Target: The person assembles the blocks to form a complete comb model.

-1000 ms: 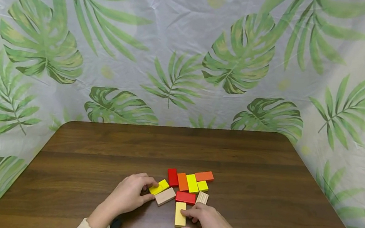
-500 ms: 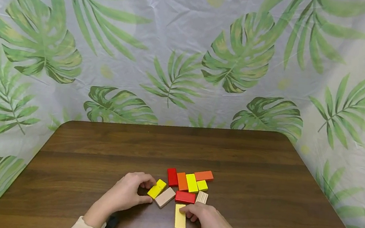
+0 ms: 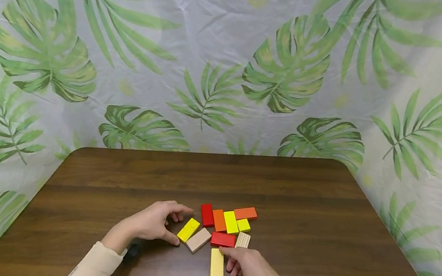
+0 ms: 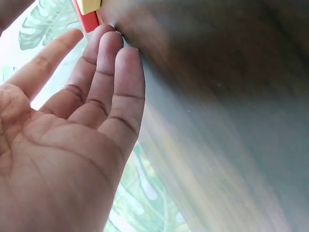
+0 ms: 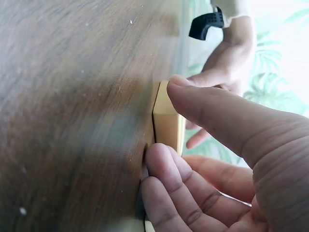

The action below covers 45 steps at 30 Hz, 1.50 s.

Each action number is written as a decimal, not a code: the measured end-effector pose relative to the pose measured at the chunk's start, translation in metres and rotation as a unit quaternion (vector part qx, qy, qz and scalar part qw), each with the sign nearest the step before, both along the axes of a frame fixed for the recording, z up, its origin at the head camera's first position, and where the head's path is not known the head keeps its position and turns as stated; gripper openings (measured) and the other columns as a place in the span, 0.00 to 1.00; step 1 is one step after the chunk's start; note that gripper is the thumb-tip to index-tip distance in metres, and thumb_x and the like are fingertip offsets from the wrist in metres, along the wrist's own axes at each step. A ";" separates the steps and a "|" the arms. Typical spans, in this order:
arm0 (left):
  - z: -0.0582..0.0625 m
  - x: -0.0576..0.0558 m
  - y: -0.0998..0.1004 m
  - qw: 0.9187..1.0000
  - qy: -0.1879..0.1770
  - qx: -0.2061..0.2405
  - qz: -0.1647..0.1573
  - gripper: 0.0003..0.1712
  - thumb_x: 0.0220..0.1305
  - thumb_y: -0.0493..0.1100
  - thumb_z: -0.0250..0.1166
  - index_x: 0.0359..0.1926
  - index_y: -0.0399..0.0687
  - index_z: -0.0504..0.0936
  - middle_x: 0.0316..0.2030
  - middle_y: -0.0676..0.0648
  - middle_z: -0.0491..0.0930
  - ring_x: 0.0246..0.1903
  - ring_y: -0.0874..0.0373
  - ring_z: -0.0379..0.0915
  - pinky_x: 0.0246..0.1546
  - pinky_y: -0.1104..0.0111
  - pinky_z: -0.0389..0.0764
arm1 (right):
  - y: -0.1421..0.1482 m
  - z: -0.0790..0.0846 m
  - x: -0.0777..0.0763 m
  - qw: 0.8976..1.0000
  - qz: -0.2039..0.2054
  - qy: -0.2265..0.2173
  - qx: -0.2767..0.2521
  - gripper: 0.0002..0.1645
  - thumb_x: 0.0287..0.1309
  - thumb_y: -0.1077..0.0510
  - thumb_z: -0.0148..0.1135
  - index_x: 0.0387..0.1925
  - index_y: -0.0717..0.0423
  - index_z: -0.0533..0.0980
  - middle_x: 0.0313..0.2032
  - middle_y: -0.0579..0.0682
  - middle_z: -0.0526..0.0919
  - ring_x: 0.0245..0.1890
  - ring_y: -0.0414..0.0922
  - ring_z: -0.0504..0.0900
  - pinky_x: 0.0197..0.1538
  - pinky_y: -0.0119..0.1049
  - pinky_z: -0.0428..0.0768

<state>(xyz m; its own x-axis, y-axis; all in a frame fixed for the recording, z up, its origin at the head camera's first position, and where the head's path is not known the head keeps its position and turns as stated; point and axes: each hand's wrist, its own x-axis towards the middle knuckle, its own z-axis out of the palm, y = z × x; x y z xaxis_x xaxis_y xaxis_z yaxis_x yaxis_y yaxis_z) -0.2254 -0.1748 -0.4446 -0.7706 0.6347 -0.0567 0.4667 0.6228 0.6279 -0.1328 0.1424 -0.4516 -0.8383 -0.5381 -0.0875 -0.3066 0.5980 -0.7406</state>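
In the head view, my left hand is spread beside the bright yellow block, its thumb tip by the near end and its index finger raised. Its palm and straightened fingers fill the left of the left wrist view. My right hand holds a pale yellow block flat on the table, index finger at the far end and thumb by the near corner. In the right wrist view the thumb overlaps the end of that block, and the other fingers curl beside it. A plain wooden block lies slantwise against the bright yellow one.
Beyond the hands lie a red block, an orange block, another yellow block, a small yellow piece and an orange-red block. Nearer are a second red block and a striped wooden block. All rest on the brown table.
My left fingers have come off the bright yellow block, which has turned more upright in view. The plain wooden block has turned too. The pale yellow block has slid slightly nearer with my right hand.
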 end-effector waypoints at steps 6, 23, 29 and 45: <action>-0.001 -0.003 0.001 1.000 -0.008 0.000 -0.006 0.42 0.55 0.46 0.86 0.70 0.46 0.81 0.47 0.51 0.80 0.47 0.57 0.75 0.45 0.69 0.82 | 0.000 -0.001 0.000 1.000 -0.006 -0.014 -0.014 0.42 0.51 0.56 0.87 0.65 0.67 0.79 0.30 0.39 0.80 0.29 0.31 0.77 0.35 0.25 0.81; -0.006 -0.004 0.004 1.000 -0.014 0.014 -0.014 0.38 0.56 0.46 0.85 0.68 0.54 0.83 0.49 0.50 0.80 0.48 0.57 0.74 0.51 0.64 0.80 | 0.007 -0.038 -0.015 1.000 0.000 0.003 -0.019 0.43 0.52 0.50 0.86 0.67 0.61 0.80 0.30 0.35 0.80 0.29 0.29 0.79 0.36 0.25 0.83; -0.006 -0.004 0.004 1.000 -0.012 0.014 -0.021 0.36 0.56 0.46 0.85 0.66 0.54 0.85 0.48 0.49 0.80 0.48 0.56 0.75 0.54 0.62 0.80 | 0.005 -0.018 -0.008 0.999 0.007 0.011 -0.032 0.41 0.53 0.54 0.86 0.65 0.66 0.80 0.30 0.38 0.80 0.28 0.30 0.77 0.34 0.25 0.82; -0.007 -0.008 0.001 1.000 0.012 0.000 0.004 0.33 0.53 0.47 0.86 0.61 0.53 0.86 0.47 0.54 0.81 0.47 0.58 0.75 0.51 0.65 0.80 | 0.003 -0.016 -0.006 1.000 0.003 0.009 -0.028 0.39 0.53 0.54 0.85 0.63 0.68 0.80 0.30 0.39 0.80 0.28 0.31 0.77 0.34 0.25 0.82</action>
